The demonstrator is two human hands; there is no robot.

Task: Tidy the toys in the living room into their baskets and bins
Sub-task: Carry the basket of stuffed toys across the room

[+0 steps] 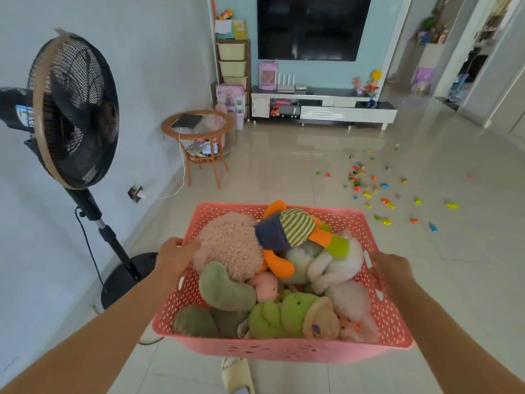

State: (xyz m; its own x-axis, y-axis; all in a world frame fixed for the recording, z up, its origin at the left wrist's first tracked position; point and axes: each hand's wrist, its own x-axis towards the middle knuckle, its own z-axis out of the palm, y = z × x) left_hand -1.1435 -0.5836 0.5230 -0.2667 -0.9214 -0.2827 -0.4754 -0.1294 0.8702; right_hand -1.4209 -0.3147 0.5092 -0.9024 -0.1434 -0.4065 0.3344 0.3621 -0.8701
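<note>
Both hands carry a pink basket (284, 351) above the tiled floor (284, 172): the left hand (176, 255) curls over the basket's left rim, thumb on top and fingers hidden down the outer wall, and the right hand (393, 270) grips the right rim at a handle slot, its fingers wrapped under and mostly out of sight. A slipper (237, 375) shows below the basket's near wall. The basket is heaped with plush toys: a green frog (281, 315) against the near wall with a tan bear head (322, 318) touching it, a dull green cushion (224, 288) by the left wall, a small pink plush (267, 285) in the middle, a white plush (332, 264) toward the right wall, a fluffy pink plush (230, 243) in the far left corner, and an orange doll (289, 228) in a striped top lying across the pile at the far edge. Left of the basket a black fan (74, 109) stands on its round base by the wall. Farther off on the right, small coloured blocks (369, 183) lie scattered over the floor. Beyond, a wicker table (199, 129) holds a dark tablet (187, 121) with a white cable hanging from it. At the far wall stand a white TV stand (324, 108), a dark TV (312, 24) above it, and a rack of yellow bins (232, 61) in the corner.
</note>
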